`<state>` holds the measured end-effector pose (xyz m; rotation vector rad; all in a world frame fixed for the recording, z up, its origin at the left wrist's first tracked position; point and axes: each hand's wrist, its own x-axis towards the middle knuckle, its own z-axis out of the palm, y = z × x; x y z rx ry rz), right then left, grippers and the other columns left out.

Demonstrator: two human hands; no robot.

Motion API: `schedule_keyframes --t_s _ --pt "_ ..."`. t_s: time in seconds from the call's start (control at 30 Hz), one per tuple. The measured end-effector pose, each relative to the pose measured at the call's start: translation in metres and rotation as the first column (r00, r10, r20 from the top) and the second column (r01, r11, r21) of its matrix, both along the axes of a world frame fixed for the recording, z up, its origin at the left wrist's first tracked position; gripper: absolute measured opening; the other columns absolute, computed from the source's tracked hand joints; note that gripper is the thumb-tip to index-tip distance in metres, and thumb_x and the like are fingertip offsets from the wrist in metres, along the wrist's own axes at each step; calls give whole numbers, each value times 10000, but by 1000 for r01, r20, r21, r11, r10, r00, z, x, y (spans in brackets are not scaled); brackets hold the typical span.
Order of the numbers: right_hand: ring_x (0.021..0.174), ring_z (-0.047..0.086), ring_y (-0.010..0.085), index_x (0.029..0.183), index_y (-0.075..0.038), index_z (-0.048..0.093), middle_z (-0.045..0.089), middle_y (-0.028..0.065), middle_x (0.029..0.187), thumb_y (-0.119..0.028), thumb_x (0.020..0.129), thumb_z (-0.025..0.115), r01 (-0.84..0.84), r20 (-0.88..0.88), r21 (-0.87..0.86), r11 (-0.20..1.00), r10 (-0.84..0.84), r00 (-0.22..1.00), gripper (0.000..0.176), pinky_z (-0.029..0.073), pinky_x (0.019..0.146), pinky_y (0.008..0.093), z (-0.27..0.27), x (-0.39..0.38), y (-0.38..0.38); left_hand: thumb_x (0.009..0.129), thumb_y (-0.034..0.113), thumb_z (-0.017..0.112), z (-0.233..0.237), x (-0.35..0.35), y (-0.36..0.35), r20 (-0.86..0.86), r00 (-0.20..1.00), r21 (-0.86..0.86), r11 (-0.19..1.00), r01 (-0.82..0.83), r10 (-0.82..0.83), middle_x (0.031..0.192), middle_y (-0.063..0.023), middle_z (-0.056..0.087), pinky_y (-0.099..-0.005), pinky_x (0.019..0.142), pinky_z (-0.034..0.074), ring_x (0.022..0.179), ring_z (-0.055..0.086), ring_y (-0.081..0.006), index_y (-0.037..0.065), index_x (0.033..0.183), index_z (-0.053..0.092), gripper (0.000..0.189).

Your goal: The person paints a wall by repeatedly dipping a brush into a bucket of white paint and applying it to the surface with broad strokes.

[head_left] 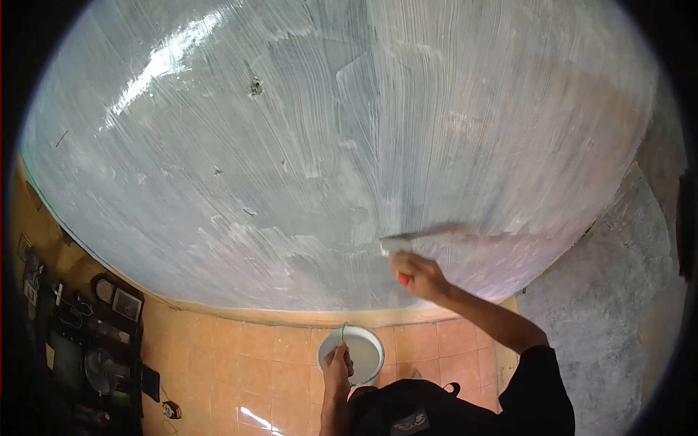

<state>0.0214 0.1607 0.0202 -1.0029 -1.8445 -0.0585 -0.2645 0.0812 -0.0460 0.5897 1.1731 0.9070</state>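
Right of centre, I see the right hand (422,277) closed tight round a red-handled brush (396,245), its bristles flat on the wet, streaky grey-white wall (291,145). Lower centre, the left hand (337,362) grips the thin wire handle of a round white pail (378,349), with glossy orange tiles (233,356) behind it.

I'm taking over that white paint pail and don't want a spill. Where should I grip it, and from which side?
Probably the wire handle, at the top of its arc, coming from above. The pail is open and holds white paint, so hanging keeps it level; the left hand grips it that way, closed round the wire, while the right hand holds the brush.
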Motion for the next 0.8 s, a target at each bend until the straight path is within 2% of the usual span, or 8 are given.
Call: schedule_keyframes --t_s 0.13,0.3,0.4,0.43,0.47,0.67,0.77,0.8 --pt "794 698 286 939 -48 606 687 113 860 99 773 575 45 -56 26 999 -43 998 224 569 668 343 107 -4 17 966 213 537 -2 -2 0 22 1000 10 1000 -4 4 545 84 346 -228 372 187 408 285 -24 109 727 514 262" --pt "750 691 179 940 11 671 712 112 862 -55 920 615 71 104 365 928 -117 988 89 546 666 288 277 2 21 965 208 537 -10 -7 4 21 1000 -15 1000 -12 13 540 82 345 -231 369 190 406 293 -26 104 722 515 265" --pt "839 721 185 978 -15 707 734 106 893 -185 929 649 145 147 456 878 -235 961 186 571 723 308 373 13 32 964 206 536 -20 -9 8 43 999 -11 1000 -2 3 538 79 347 -232 367 189 404 294 -28 102 719 515 267" --pt "848 723 199 999 -35 704 736 97 904 -205 924 662 46 186 558 829 -179 966 191 573 723 314 404 13 36 964 205 534 -23 -9 11 52 999 -15 1000 -7 7 537 79 348 -233 367 188 404 293 -28 102 718 515 268" --pt "930 669 154 1026 3 663 700 74 979 -75 933 641 110 246 549 828 -286 926 123 518 869 282 430 18 31 964 205 534 -23 -8 14 63 998 -7 1000 -1 2 537 79 348 -233 367 188 404 293 -28 102 718 515 268" --pt "779 558 99 889 15 593 602 18 813 -13 923 608 -36 210 742 670 -181 961 46 476 733 277 510 -24 17 962 202 532 -23 -23 30 42 998 5 999 -36 36 535 77 352 -236 367 188 405 293 -30 104 714 517 268" --pt "750 541 98 855 6 567 566 22 775 22 904 622 53 87 791 610 -198 976 76 476 696 266 475 -43 29 962 207 537 -23 -28 38 74 997 2 999 -39 39 537 72 356 -236 370 196 410 303 -34 105 715 517 268" --pt "839 616 146 919 7 614 637 62 870 1 909 622 29 171 813 582 -286 943 14 507 778 284 461 -28 40 962 212 540 -21 -28 39 64 997 15 999 -51 49 542 79 341 -228 363 186 404 287 -30 111 732 519 252"
